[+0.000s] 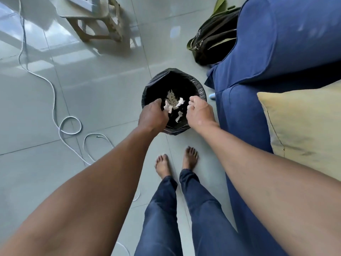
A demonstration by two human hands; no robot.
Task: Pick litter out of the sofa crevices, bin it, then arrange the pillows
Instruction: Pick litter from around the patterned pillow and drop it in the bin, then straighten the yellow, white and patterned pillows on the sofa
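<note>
Binning stage looks nearly done: left hand curled, fingertips pinching crumpled white paper scraps over round black-bagged bin; more scraps lie below fingers inside. Right hand loosely fisted at rim, contents can't tell. Pale yellow fabric pillow on blue sofa not arranged yet

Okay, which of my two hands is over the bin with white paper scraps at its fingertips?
The left hand: white paper scraps sit at its fingertips above the black-lined bin. The right hand, nearer the blue sofa, is curled with nothing visible in it.
</note>
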